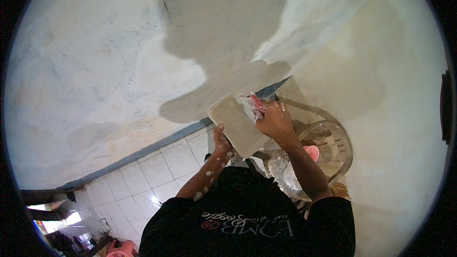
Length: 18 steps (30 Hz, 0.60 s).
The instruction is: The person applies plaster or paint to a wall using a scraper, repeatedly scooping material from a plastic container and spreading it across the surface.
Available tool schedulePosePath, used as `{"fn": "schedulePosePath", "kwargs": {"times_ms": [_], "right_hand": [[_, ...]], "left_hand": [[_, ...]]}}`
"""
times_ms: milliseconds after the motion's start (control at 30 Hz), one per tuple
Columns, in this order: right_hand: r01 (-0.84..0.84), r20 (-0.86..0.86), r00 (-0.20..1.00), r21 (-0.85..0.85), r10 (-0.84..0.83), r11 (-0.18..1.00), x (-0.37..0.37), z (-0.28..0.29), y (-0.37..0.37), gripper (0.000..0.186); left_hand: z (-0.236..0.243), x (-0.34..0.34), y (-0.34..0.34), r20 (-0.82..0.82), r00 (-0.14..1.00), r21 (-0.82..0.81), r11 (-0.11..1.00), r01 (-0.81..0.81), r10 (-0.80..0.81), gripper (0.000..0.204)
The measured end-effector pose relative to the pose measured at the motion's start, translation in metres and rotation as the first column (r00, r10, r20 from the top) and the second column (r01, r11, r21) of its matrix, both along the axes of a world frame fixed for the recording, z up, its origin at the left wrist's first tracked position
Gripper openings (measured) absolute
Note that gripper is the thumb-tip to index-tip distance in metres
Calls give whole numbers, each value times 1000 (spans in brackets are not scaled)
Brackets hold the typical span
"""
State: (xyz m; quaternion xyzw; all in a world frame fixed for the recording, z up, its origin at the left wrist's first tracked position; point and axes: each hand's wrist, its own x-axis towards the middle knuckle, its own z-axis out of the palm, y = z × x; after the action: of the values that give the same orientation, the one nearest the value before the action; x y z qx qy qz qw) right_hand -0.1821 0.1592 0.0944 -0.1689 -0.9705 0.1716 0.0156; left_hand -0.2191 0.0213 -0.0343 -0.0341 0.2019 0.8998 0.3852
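My left hand (222, 142) grips the near left edge of a pale rectangular tray (244, 154), with the thumb over its rim. The tray is tilted, and a greyish, smooth layer that looks like putty covers its inside. In my right hand (276, 121) is a putty knife (256, 104) with a red, white-smeared handle. Its blade lies at the tray's far right edge, against or just above the surface; I cannot tell which. White spatters mark both hands and my left forearm.
A patchy white wall (95, 66) rises ahead, with a grey-blue skirting strip (143, 151) above white floor tiles (154, 169). Another wall (395, 114) stands at right. A clear plastic chair (351, 150) with a pink cup (312, 153) is beside my right forearm. A pink stool (123, 249) is at lower left.
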Motion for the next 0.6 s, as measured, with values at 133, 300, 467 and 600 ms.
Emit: {"fn": "schedulePosePath", "kwargs": {"times_ms": [133,300,467,600], "right_hand": [[86,-233,969,16,-80,996,3,-20,-8,23],[90,-190,975,-124,-112,988,3,-31,-4,21],[125,-151,978,-138,-146,983,7,-24,-11,22],[98,-153,980,-207,-131,973,9,-15,-17,24]], "left_hand": [[2,-4,-4,88,996,-12,1000,8,-7,76],[18,-7,-6,121,992,-76,996,54,-44,73],[8,-8,-5,58,998,-117,992,44,-37,69],[18,-10,-2,18,999,-36,999,30,-29,67]]}}
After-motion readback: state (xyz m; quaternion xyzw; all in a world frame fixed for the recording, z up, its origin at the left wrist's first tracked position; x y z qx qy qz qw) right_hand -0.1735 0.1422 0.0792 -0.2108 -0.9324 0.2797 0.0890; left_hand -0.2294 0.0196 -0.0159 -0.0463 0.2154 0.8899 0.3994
